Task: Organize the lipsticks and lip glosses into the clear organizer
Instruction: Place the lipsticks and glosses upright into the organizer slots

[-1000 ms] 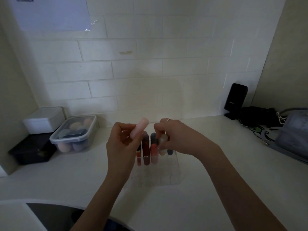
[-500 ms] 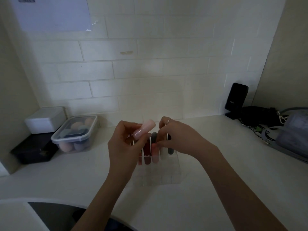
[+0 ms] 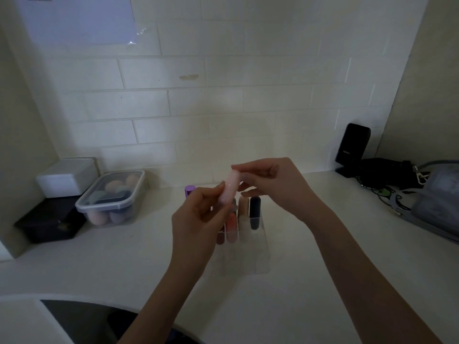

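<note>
A pale pink lip gloss tube (image 3: 229,189) is held upright above the clear organizer (image 3: 250,256) on the white counter. My left hand (image 3: 198,219) grips its lower half. My right hand (image 3: 270,184) pinches its top end with fingertips. In the organizer's back row stand several tubes: a dark red one (image 3: 220,238), a coral one (image 3: 232,225), a beige one (image 3: 243,207) and a black one (image 3: 254,212). A purple-capped tube (image 3: 189,190) shows behind my left hand, mostly hidden.
A lidded clear tub of makeup sponges (image 3: 113,197) sits at the left, beside a white box (image 3: 67,177) stacked on a black box (image 3: 49,222). A black speaker (image 3: 352,147), cables and a grey bag (image 3: 439,194) fill the right corner.
My right hand has lifted off the tubes in the organizer and taken the top of the pink tube. The tube has turned more upright in my left hand.
</note>
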A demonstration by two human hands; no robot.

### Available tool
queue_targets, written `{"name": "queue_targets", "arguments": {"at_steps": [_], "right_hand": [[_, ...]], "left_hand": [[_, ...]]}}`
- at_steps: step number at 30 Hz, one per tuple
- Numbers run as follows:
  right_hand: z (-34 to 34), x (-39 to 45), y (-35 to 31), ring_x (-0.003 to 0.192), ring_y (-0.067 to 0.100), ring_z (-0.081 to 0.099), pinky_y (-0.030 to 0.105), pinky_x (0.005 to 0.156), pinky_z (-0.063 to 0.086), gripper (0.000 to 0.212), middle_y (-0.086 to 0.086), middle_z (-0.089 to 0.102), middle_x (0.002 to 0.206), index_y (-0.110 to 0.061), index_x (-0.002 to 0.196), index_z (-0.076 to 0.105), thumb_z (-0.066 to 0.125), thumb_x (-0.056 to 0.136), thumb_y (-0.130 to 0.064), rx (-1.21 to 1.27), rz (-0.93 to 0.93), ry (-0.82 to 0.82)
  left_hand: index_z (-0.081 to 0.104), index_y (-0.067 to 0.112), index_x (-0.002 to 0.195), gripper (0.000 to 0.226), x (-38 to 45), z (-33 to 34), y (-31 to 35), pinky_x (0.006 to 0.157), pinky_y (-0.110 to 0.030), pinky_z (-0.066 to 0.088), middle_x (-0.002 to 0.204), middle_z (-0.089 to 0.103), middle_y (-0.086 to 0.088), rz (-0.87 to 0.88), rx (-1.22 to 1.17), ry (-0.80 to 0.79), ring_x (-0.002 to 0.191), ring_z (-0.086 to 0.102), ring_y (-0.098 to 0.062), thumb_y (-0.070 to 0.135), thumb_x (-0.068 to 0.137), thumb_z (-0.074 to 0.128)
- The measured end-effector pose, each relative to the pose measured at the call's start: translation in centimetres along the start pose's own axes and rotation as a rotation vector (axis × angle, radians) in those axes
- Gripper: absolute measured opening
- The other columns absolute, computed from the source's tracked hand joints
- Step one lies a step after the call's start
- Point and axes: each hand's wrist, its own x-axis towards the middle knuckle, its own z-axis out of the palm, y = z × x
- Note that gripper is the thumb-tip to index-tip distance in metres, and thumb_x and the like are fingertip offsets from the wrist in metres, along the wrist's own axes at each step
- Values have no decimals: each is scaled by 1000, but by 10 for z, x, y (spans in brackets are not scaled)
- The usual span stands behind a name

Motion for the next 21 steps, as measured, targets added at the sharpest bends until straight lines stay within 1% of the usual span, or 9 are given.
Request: {"name": "queue_targets", "arguments": {"at_steps": [3, 6, 9, 12, 14, 16, 17, 19, 21], "right_hand": [[-6, -3, -1, 83, 18, 74, 23, 68, 58, 20, 9, 76, 89, -5, 106, 70, 60, 89, -3, 35, 43, -63], [-5, -5, -2, 87, 21, 73, 27, 70, 58, 16, 12, 76, 88, -4, 104, 67, 62, 90, -8, 43, 80, -115], [-9, -5, -4, 84, 21, 73, 32, 71, 60, 10, 12, 74, 91, -7, 94, 67, 69, 85, -11, -25, 90, -90], [-18, -6, -7, 79, 17, 73, 27, 66, 60, 9, 12, 72, 94, -8, 83, 66, 74, 80, -10, -149, 78, -63], [-24, -6, -7, 77, 17, 73, 31, 68, 61, 11, 8, 71, 93, -11, 78, 64, 75, 78, -11, -299, 79, -78], [-26, -6, -6, 76, 18, 74, 43, 74, 61, 13, 4, 71, 92, -14, 74, 62, 74, 78, -13, -421, 103, -114], [-25, -6, -4, 75, 18, 73, 45, 75, 60, 14, 2, 71, 91, -16, 72, 61, 74, 77, -14, -470, 116, -135], [-21, -7, -2, 71, 16, 72, 42, 69, 59, 18, 0, 70, 90, -19, 68, 60, 75, 77, -15, -549, 134, -176], [-15, -7, 0, 67, 16, 71, 36, 65, 62, 21, 0, 67, 87, -18, 67, 58, 74, 77, -9, -571, 148, -189]], "left_hand": [[70, 24, 102, 26, -3, 2, -2, 60, -21, 58, 89, 75, 12, 17, 52, -67, 77, 72, -8, 11, 80, 69], [72, 17, 101, 25, -5, 4, -3, 68, -14, 55, 89, 76, 11, 79, 115, -23, 79, 71, -4, 9, 77, 71], [72, 17, 89, 17, -5, 5, -4, 61, -12, 55, 89, 72, 15, 139, 193, 4, 75, 69, -2, 8, 75, 73], [64, 18, 83, 20, -4, 3, -8, 55, -1, 46, 89, 67, 15, 157, 300, -4, 80, 63, 8, 0, 76, 71], [62, 16, 85, 23, -4, -3, -14, 61, -1, 46, 92, 66, 6, 189, 396, 29, 82, 63, 2, -5, 78, 67], [61, 15, 85, 22, -3, -11, -19, 70, -8, 45, 94, 66, 3, 227, 492, 96, 83, 63, -9, -5, 79, 65], [61, 15, 86, 22, -3, -15, -22, 73, -12, 44, 93, 65, 3, 242, 524, 128, 84, 62, -15, -5, 79, 65], [61, 15, 86, 23, -5, -21, -26, 74, -15, 42, 92, 63, 5, 259, 551, 168, 84, 60, -18, -7, 78, 64], [61, 15, 86, 24, -8, -25, -29, 76, -15, 41, 91, 64, 2, 246, 572, 167, 85, 58, -21, -6, 77, 65]]}}
